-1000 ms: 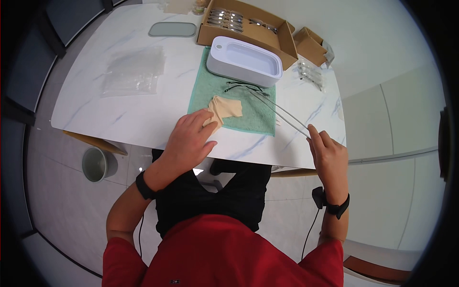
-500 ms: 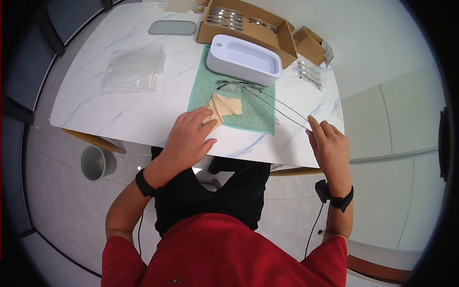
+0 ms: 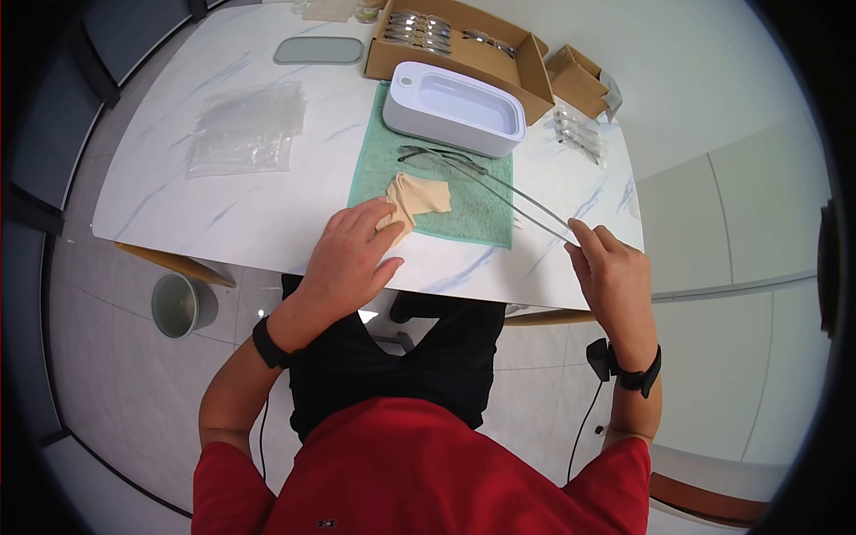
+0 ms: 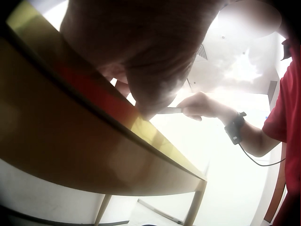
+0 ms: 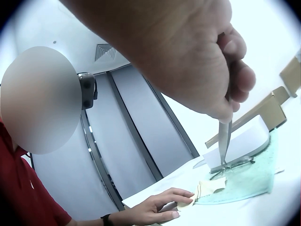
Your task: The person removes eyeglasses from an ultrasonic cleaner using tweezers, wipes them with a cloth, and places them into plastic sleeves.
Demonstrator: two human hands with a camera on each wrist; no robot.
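My right hand (image 3: 613, 278) grips long metal tweezers (image 5: 224, 141) between thumb and fingers, right of the towel. The tweezers slant forward and left, their tips at a pair of dark-framed glasses (image 5: 244, 161). These glasses lie low over the green towel (image 3: 481, 214), just in front of a white ultrasonic cleaner (image 3: 406, 109). At the towel's near left, a crumpled beige cloth (image 3: 430, 196) lies under the fingertips of my left hand (image 3: 352, 254). Its fingers rest loosely on the cloth, thumb apart. In the left wrist view, the table edge hides the cloth.
Behind the cleaner stands a cardboard box (image 3: 374, 64) with several glasses inside. A grey-green lid (image 3: 318, 51) and clear plastic bags (image 3: 245, 129) lie at the left. At the right are bagged glasses (image 3: 580, 138) and a smaller carton (image 3: 575, 82).
The glasses have turned at the tweezers' tips and shifted slightly left. My right hand moved a little with the tweezers; my left hand stays on the cloth.
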